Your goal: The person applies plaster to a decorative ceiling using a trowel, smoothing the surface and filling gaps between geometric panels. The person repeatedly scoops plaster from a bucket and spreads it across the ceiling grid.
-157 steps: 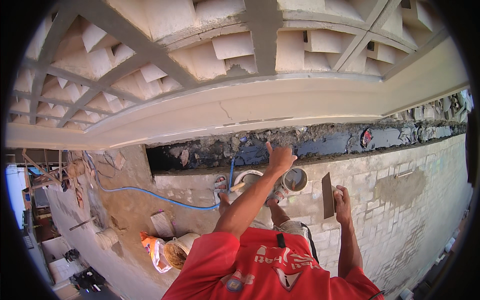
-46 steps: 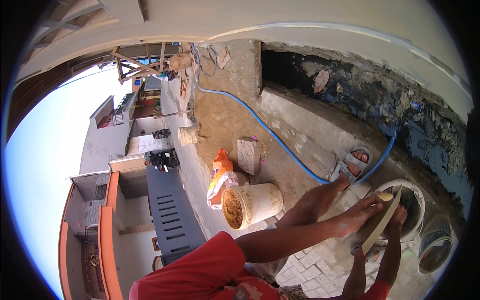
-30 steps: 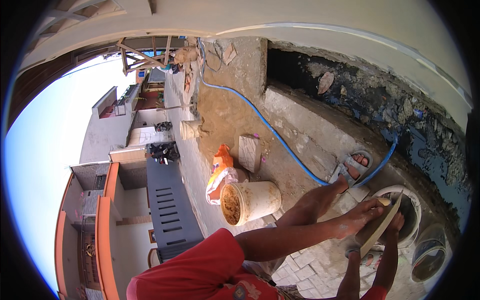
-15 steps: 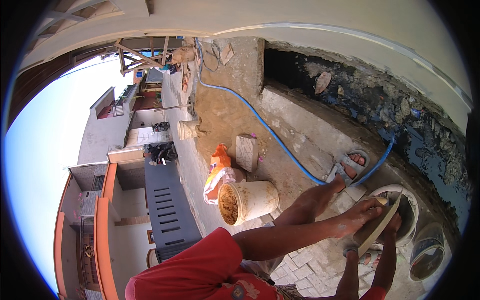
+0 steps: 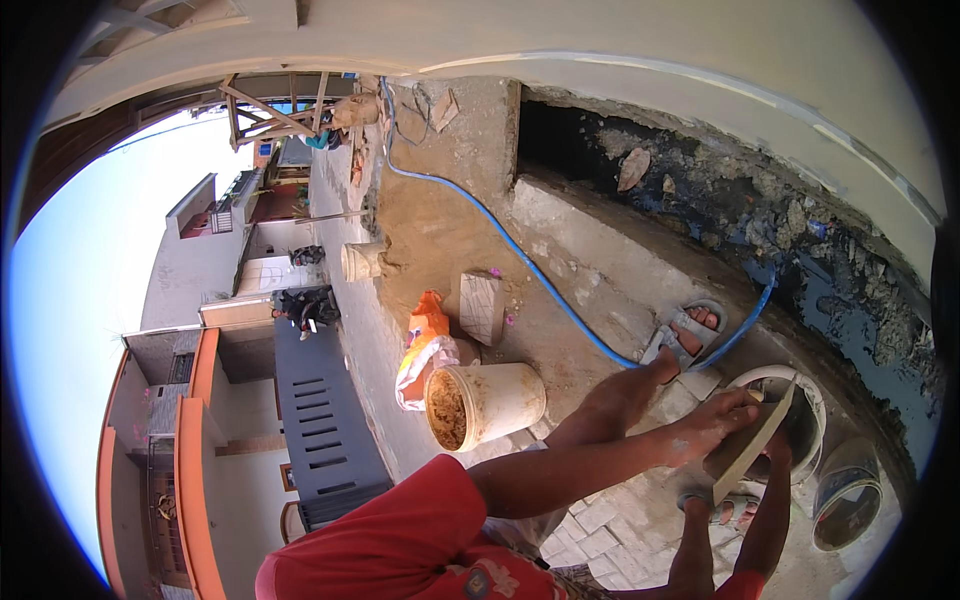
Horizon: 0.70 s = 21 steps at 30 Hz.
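Note:
My left hand (image 5: 715,422) is closed, gripping a thin flat board (image 5: 752,448) with a tan edge, seen nearly edge-on. A small pale yellowish end, perhaps of a handle, shows by its fingers. The board slants across the mouth of a bucket (image 5: 815,405) with a whitish rim and dark inside. My right hand (image 5: 777,446) reaches into the bucket mouth behind the board; its fingers are hidden there. My sandalled feet stand on either side of the hands.
A white bucket (image 5: 505,398) of brown material lies left of my leg, beside an orange-and-white sack (image 5: 425,345) and a pale block (image 5: 482,308). A blue hose (image 5: 520,235) runs past my foot into a ditch (image 5: 780,235) with dark water. Another bucket (image 5: 847,495) stands at the right.
The whole view has shifted slightly, so the surroundings sit a little farther left. The board has moved a little with my left hand, and more of my right foot shows below it.

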{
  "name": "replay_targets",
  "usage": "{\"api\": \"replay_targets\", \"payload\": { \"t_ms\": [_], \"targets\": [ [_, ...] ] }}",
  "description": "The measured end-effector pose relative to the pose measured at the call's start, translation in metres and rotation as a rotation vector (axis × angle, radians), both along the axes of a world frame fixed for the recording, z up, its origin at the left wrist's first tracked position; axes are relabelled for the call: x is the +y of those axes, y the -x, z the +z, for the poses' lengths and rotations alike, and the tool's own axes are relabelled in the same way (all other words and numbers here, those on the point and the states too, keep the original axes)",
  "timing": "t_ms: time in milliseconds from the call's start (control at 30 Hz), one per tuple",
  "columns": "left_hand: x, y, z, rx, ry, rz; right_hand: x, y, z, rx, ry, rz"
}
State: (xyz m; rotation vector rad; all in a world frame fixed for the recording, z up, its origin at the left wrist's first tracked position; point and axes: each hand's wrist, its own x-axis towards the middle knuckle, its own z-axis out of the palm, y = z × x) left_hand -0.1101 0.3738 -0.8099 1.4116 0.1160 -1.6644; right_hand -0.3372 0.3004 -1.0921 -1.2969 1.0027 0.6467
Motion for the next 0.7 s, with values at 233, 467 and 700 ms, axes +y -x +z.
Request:
{"api": "replay_targets", "payload": {
  "t_ms": [233, 467, 700],
  "targets": [
    [0.022, -0.023, -0.02, 0.128, 0.067, 0.427, -0.05, -0.009, 0.19, -0.238, -0.511, -0.869],
    [0.06, -0.034, 0.008, 0.155, 0.17, 0.492, -0.085, 0.003, 0.437, -0.725, -0.635, -1.285],
    [0.032, -0.092, 0.159, 0.233, 0.227, 0.399, -0.117, -0.03, 0.653, -1.247, -0.413, -1.222]
  ]
}}
